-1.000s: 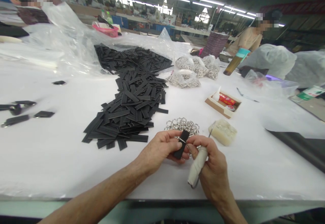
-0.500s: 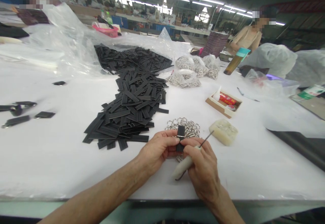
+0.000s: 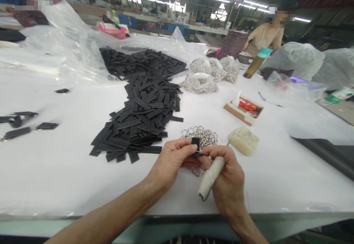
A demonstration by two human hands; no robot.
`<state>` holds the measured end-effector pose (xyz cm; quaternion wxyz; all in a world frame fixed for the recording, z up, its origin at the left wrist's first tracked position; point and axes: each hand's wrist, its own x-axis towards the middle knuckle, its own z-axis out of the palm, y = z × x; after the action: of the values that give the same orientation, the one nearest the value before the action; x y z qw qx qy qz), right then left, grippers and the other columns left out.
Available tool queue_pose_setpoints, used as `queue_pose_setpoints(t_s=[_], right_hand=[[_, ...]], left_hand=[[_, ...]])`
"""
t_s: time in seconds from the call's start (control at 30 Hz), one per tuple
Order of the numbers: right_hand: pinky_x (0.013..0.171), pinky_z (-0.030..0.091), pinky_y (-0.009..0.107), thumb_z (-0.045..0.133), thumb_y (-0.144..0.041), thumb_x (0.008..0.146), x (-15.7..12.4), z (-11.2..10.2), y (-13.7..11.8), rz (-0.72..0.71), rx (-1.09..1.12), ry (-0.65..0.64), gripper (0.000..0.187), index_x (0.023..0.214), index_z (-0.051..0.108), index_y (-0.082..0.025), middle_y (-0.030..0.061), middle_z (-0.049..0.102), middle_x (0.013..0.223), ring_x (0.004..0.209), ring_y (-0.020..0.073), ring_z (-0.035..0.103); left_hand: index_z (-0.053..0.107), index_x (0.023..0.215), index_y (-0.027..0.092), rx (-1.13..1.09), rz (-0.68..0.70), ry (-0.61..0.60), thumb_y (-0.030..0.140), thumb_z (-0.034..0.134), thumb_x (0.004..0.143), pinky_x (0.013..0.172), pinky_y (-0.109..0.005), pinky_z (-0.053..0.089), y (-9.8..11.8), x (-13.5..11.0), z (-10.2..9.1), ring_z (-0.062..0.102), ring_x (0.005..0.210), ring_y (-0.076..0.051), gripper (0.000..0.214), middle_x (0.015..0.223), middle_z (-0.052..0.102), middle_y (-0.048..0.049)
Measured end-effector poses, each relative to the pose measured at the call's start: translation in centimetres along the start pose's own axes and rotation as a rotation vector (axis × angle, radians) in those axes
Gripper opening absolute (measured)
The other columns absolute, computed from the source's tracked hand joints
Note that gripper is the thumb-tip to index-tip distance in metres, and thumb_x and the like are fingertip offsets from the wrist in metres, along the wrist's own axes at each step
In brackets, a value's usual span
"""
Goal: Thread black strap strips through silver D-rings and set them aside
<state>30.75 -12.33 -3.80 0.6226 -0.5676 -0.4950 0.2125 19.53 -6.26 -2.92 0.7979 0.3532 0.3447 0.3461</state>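
My left hand (image 3: 172,162) is closed, pinching a short black strap piece (image 3: 195,143) between thumb and fingers. Against the strap's lower end press the fingertips of my right hand (image 3: 229,179). That hand also keeps hold of an awl-like tool (image 3: 212,177) with a pale wrapped handle and a thin metal shaft, mostly hidden by the fingers. Just behind and beneath both hands lies a heap of silver metal rings (image 3: 204,135). To the left spreads a large pile of flat black strap pieces (image 3: 146,113).
A yellowish waxy block (image 3: 243,141) sits right of the rings, below a small cardboard box (image 3: 243,111) holding a red tube. Bags of rings (image 3: 200,83) and a bottle (image 3: 257,63) stand farther back. Several strap pieces (image 3: 47,126) lie at left. A person (image 3: 265,37) is across the table.
The strap between my hands now looks shorter, with its lower part no longer showing. My right hand has turned, swinging the tool's handle more upright and its shaft behind my fingers.
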Motion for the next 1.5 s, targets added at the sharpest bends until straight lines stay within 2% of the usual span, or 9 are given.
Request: queue_pose_setpoints(t_s=[0.2,0.37,0.6,0.9,1.1,1.27,1.37,1.43,1.5], right_hand=[[0.046,0.042,0.019,0.067,-0.025,0.075,1.0,-0.3,-0.9,0.317,0.069,-0.029,0.015,0.080,0.053,-0.020,-0.0042,0.056,0.068,0.054,0.0095,0.050],[0.043,0.038,0.018,0.063,-0.025,0.075,1.7,-0.7,-1.1,0.414,0.114,-0.095,0.015,0.077,0.049,-0.020,-0.0058,0.052,0.065,0.050,0.0081,0.045],[0.042,0.038,0.017,0.065,-0.028,0.074,1.7,-0.7,-1.3,0.462,0.194,-0.103,0.018,0.076,0.048,-0.020,-0.0049,0.051,0.066,0.051,0.0080,0.044],[0.042,0.042,0.018,0.065,-0.027,0.077,1.6,-0.5,-0.8,0.460,0.214,-0.060,0.018,0.085,0.051,-0.019,-0.0013,0.057,0.072,0.052,0.0099,0.050],[0.040,0.039,0.018,0.065,-0.028,0.077,1.7,-0.2,-0.8,0.453,0.210,-0.071,0.017,0.082,0.051,-0.019,-0.0043,0.052,0.061,0.048,0.0094,0.046],[0.039,0.036,0.017,0.065,-0.028,0.076,1.7,-0.1,-0.8,0.459,0.215,-0.068,0.018,0.081,0.051,-0.019,-0.0033,0.052,0.065,0.048,0.0086,0.043],[0.039,0.037,0.018,0.065,-0.028,0.075,1.7,-0.2,-0.9,0.463,0.235,-0.061,0.018,0.080,0.050,-0.020,-0.0036,0.052,0.065,0.048,0.0092,0.045],[0.040,0.037,0.018,0.065,-0.028,0.076,1.7,-0.3,-0.9,0.447,0.220,-0.069,0.017,0.079,0.050,-0.020,-0.0048,0.052,0.064,0.048,0.0091,0.046],[0.040,0.036,0.018,0.064,-0.028,0.076,1.8,-0.4,-0.8,0.428,0.184,-0.080,0.016,0.079,0.051,-0.020,-0.0055,0.052,0.064,0.047,0.0082,0.044]], left_hand=[[0.061,0.079,0.013,0.154,0.062,-0.084,0.035,0.057,0.085,0.071,-0.033,0.051,0.5,-0.8,0.3,0.065,0.067,-0.018,0.024,0.072,0.068,-0.0064],[0.061,0.078,0.013,0.184,0.047,-0.066,0.024,0.068,0.076,0.065,-0.026,0.049,0.7,-0.9,0.7,0.064,0.067,-0.016,0.013,0.073,0.069,-0.0045],[0.062,0.075,0.013,0.127,0.021,-0.039,0.022,0.067,0.077,0.073,-0.030,0.052,0.2,-0.5,0.4,0.067,0.068,-0.017,0.010,0.072,0.071,-0.0054],[0.066,0.084,0.011,0.187,0.045,-0.048,0.021,0.061,0.080,0.071,-0.028,0.053,0.4,-0.6,0.6,0.067,0.068,-0.018,0.012,0.076,0.071,-0.0079],[0.064,0.080,0.011,0.218,0.039,-0.018,0.021,0.060,0.079,0.065,-0.026,0.052,0.4,-0.7,0.6,0.066,0.064,-0.017,0.011,0.073,0.069,-0.0065],[0.063,0.075,0.012,0.276,0.036,0.012,0.023,0.061,0.077,0.061,-0.028,0.052,0.5,-0.8,0.8,0.063,0.061,-0.017,0.011,0.069,0.067,-0.0053],[0.063,0.072,0.013,0.363,0.012,0.029,0.025,0.058,0.078,0.053,-0.024,0.048,0.8,-0.9,0.9,0.060,0.053,-0.015,0.014,0.065,0.064,-0.0033],[0.062,0.068,0.015,0.499,0.010,0.048,0.027,0.055,0.079,0.043,-0.021,0.038,1.1,-1.0,0.9,0.051,0.042,-0.011,0.017,0.055,0.058,0.0006],[0.058,0.057,0.017,0.653,0.111,0.087,0.024,0.057,0.078,0.043,-0.020,0.033,1.4,-1.1,0.8,0.045,0.044,-0.010,0.022,0.051,0.050,0.0031]])
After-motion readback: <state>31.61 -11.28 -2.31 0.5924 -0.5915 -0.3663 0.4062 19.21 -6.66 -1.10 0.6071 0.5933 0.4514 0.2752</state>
